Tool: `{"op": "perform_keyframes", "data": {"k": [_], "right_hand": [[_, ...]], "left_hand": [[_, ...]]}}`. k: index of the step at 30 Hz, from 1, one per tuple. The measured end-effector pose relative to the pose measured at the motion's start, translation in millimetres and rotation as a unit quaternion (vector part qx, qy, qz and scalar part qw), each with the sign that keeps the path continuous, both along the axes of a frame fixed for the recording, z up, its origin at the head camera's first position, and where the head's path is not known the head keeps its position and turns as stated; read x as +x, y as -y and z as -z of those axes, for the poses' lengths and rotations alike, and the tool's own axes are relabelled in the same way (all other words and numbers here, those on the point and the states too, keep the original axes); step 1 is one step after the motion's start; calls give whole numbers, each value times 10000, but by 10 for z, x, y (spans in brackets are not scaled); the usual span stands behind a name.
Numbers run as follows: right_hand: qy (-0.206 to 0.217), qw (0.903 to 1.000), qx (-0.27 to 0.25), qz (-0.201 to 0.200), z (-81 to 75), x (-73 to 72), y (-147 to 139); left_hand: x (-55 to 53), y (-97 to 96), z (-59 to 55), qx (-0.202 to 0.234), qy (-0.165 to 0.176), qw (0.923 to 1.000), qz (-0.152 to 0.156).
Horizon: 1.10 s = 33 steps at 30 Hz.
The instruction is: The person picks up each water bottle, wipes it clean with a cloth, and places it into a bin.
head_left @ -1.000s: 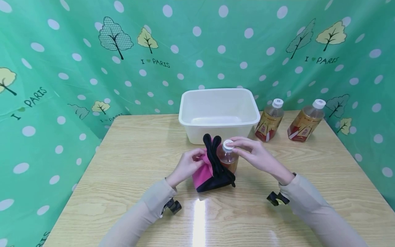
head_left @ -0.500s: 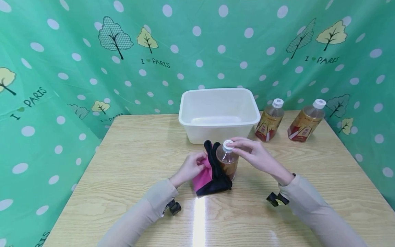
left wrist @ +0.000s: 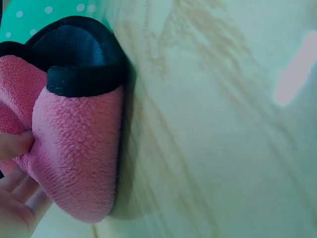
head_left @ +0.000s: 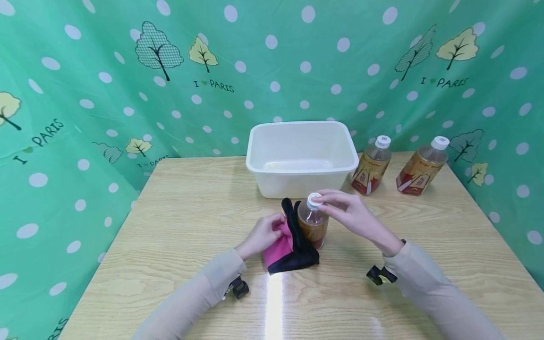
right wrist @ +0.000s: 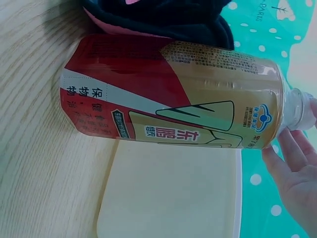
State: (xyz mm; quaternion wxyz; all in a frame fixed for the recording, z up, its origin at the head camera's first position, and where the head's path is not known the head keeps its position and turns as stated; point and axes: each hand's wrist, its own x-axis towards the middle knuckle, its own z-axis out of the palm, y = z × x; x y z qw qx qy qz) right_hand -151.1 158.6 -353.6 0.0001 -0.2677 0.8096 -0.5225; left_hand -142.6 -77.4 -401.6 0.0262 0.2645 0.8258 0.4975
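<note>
My left hand (head_left: pixel 268 233) pinches a soft pink fleece item with black trim and a dark lining (head_left: pixel 280 250); its exact kind is unclear. In the left wrist view the thumb and fingers squeeze the pink fleece (left wrist: pixel 84 148), and a black-rimmed opening faces away from the hand. A drink bottle (head_left: pixel 313 226) stands against the item's right side. My right hand (head_left: pixel 350 211) pinches its white cap from the right. In the right wrist view the bottle's red and gold label (right wrist: pixel 163 99) shows fully, with the dark lining (right wrist: pixel 168 20) beside it.
A white plastic bin (head_left: pixel 299 182) stands behind the bottle at the back of the table. Two similar bottles, one nearer the bin (head_left: pixel 369 170) and one farther right (head_left: pixel 420 172), stand to its right. A green dotted curtain (head_left: pixel 272 71) hangs behind the wooden table (head_left: pixel 191 203).
The fleece item has come down and slightly toward me with my left hand, its black loops sinking and leaning left, so more of the bottle shows. The right hand stays on the cap.
</note>
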Motion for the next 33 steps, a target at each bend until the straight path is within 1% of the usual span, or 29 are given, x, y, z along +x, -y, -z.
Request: {"op": "perform_keyframes", "data": {"k": [3, 8, 14, 20, 26, 29, 33], "right_hand": [[23, 10000, -54, 25, 1, 4, 10], [9, 10000, -76, 50, 10, 4, 12], [37, 10000, -32, 81, 12, 5, 5], [5, 9999, -82, 84, -3, 6, 15], [-182, 9998, -107, 0, -27, -7, 29], [-244, 9997, -60, -49, -41, -23, 33], [-177, 9998, 8, -80, -77, -37, 34]], "left_hand": [[-2, 14, -49, 80, 2, 10000, 7], [8, 20, -189, 160, -176, 9997, -66], [39, 17, -366, 247, -96, 9995, -184], [57, 21, -480, 331, -207, 9991, -161], [60, 18, -523, 286, -249, 9992, -135], [56, 16, -520, 248, -288, 9992, -106], [42, 15, -489, 252, -345, 9991, -22]]}}
